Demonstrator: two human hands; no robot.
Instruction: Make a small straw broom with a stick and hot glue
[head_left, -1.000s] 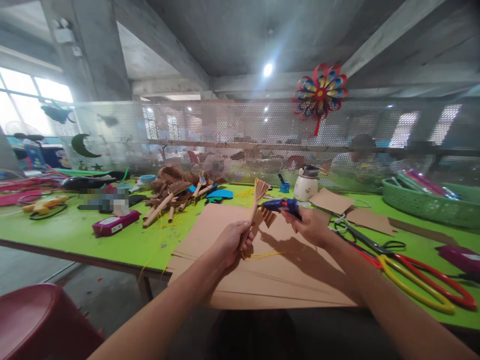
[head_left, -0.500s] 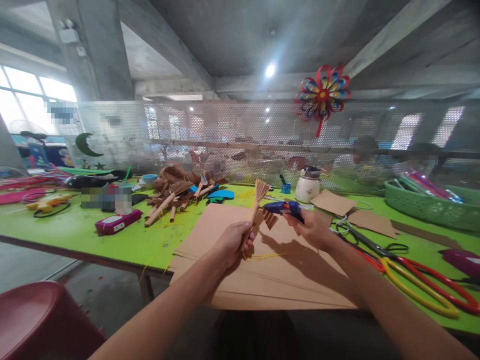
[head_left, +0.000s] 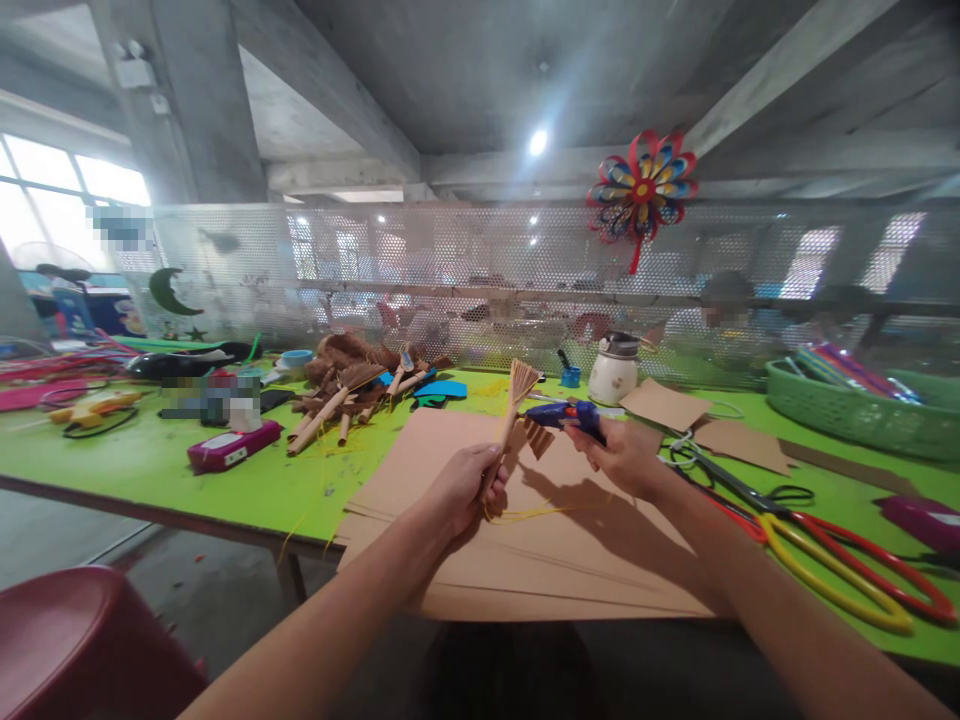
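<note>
My left hand (head_left: 472,482) is closed around the stem of a brown paper piece with a fanned, pleated top (head_left: 519,392), held upright and slightly tilted. My right hand (head_left: 626,455) grips a blue hot glue gun (head_left: 566,416), its nozzle pointing left at the paper stem just below the fan. Whether the tip touches the paper I cannot tell. A small corrugated brown strip (head_left: 538,438) shows just under the nozzle. Beneath both hands lie large sheets of brown paper (head_left: 420,470), with a thin yellow strand (head_left: 540,513) across them.
Large scissors with red and yellow handles (head_left: 832,595) lie at the right, near a green basket (head_left: 862,410). A white jug (head_left: 613,372) stands behind my right hand. Brown paper pieces (head_left: 352,370) are heaped at left, beside a purple power strip (head_left: 234,446). A dark red stool (head_left: 82,640) is lower left.
The view has shifted very slightly. Both hands, the paper piece and the glue gun keep nearly the same positions.
</note>
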